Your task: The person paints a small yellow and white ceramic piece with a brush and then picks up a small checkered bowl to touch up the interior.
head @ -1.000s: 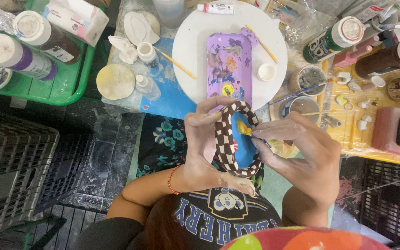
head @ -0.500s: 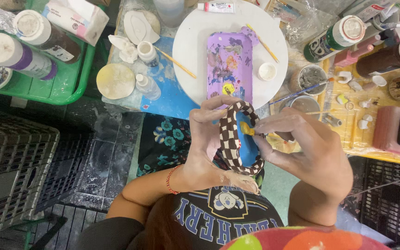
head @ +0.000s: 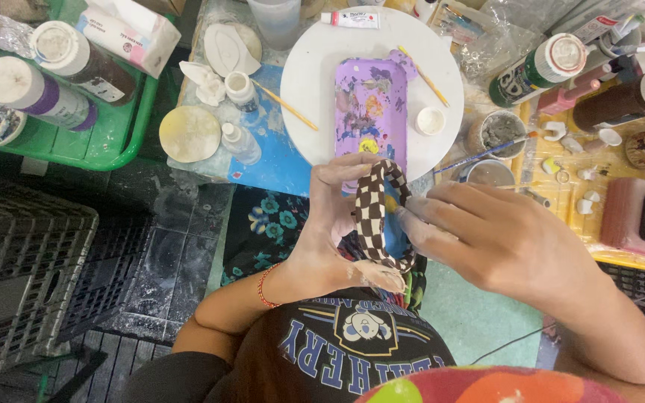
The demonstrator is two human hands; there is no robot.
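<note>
Held piece [head: 373,216]: brown-and-cream checkerboard rim, blue inside with a yellow dab
Palette [head: 371,112]: purple, smeared with mixed paint
Round board [head: 307,67]: white
Tray [head: 125,127]: green
Bracelet [head: 263,286]: red

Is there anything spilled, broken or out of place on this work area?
Nothing looks broken. Mixed paint smears cover the purple palette, and paint stains the blue mat. The left hand holds a checkered piece while the right hand touches its blue inside.

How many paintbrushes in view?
3: one yellow brush left of the round white board, one yellow brush on it, a blue-handled one across the cups. More may be hidden.
</note>
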